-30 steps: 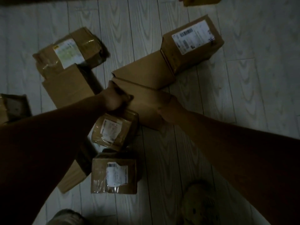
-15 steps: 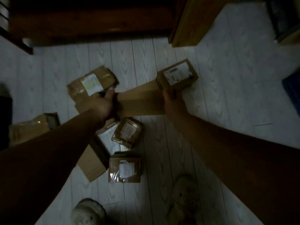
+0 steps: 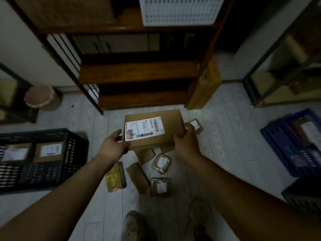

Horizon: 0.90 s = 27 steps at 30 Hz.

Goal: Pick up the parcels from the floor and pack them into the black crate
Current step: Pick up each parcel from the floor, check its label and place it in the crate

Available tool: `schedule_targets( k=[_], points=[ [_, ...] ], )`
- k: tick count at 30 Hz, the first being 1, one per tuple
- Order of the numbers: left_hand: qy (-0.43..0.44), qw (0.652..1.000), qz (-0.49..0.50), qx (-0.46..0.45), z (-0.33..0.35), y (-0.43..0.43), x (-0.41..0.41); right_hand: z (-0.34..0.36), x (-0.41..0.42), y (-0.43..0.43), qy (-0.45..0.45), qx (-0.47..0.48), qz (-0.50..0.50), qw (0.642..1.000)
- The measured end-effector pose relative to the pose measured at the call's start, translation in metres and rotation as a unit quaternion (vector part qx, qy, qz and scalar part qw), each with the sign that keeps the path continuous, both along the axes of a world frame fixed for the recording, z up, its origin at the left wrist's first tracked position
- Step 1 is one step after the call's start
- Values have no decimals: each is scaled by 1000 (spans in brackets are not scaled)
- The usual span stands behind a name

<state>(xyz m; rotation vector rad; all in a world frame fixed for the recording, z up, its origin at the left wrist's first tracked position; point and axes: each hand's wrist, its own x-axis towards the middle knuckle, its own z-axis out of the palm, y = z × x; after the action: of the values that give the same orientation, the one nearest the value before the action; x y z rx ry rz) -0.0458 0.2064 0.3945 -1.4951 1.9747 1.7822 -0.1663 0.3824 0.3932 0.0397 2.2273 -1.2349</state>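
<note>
I log the held parcel [image 3: 171, 131] at centre, above the floor, with the left hand [image 3: 112, 146] gripping its eight o'clock corner and the right hand [image 3: 185, 143] gripping its four o'clock edge. The crate [image 3: 76, 153] stands at nine o'clock with two packed parcels [image 3: 49, 150] side by side in it. A second crate [image 3: 278, 141] stands at three o'clock. The shelf unit [image 3: 139, 70] is at twelve, behind the held parcel, with a basket [image 3: 178, 11] on top. Loose parcels [image 3: 159, 186] lie clustered on the floor at six, and one small parcel [image 3: 196, 125] lies just beyond the right hand. A bin [image 3: 42, 97] stands at ten.
</note>
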Motion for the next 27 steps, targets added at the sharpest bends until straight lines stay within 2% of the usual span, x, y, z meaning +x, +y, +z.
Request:
schedule_targets(
  k=[6,12,21,27],
  points=[
    [36,995,-15,-87,105,1,70,94,56,1,89,8,103,991],
    [72,977,46,-195,176,10,145,175,90,-8,114,-26,237,964],
    [148,965,145,-159,240,-40,265,246,186,-61,166,-76,328,927],
    [124,963,155,-182,251,-115,373,254,284,-151,175,-99,369,907]
  ],
)
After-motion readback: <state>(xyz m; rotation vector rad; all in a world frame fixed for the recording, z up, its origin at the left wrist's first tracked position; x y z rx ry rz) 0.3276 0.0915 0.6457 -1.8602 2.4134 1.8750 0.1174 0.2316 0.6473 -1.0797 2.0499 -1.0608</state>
